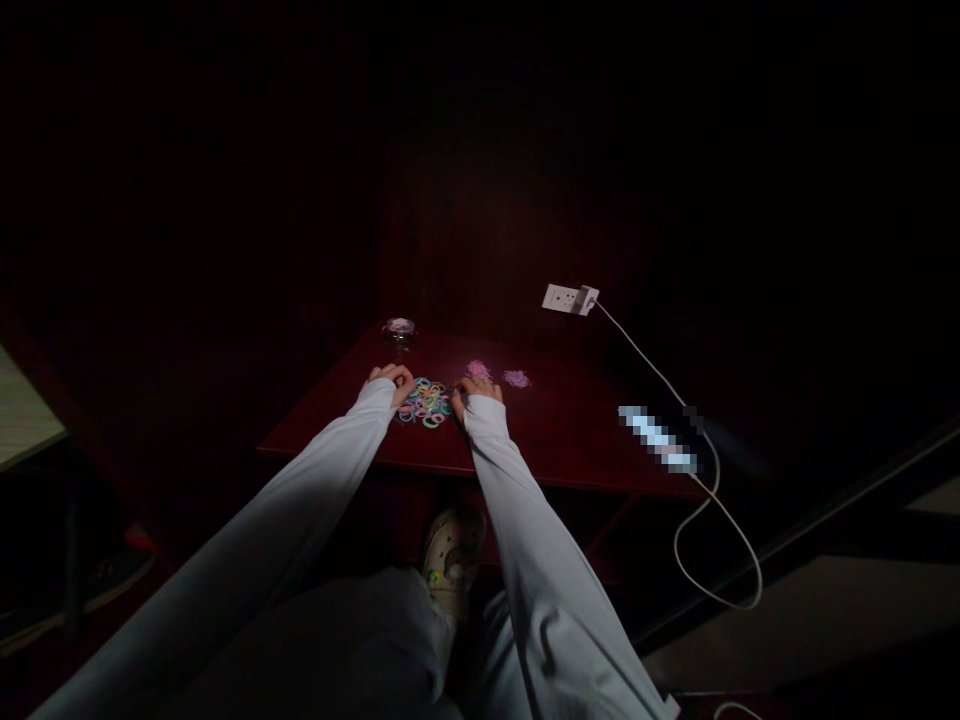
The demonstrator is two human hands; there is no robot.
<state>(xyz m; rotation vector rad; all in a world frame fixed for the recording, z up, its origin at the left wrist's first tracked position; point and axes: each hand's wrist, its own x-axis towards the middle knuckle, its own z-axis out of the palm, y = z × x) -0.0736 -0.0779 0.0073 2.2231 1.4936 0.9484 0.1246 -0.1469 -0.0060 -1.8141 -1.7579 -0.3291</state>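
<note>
A spread pile of small multicoloured elastic hair ties (429,403) lies on the dark red table between my two hands. My left hand (391,379) rests at the pile's left edge, its fingers loosely bent and apart, touching the outer ties. On the opposite side, my right hand (475,388) lies against the right edge with its fingers spread and curved; no tie shows clearly within them. Just beyond that hand sits a small pink heap (478,369) of what look like hair ties. A purple heap (516,379) of similar loops lies to its right.
A clear round container (399,328) stands at the table's (555,440) back left. A white charger in the wall socket (570,299) feeds a white cable (652,362) to a blurred, bright device (658,440) at the right. Below the table edge shows a beige clog (452,560).
</note>
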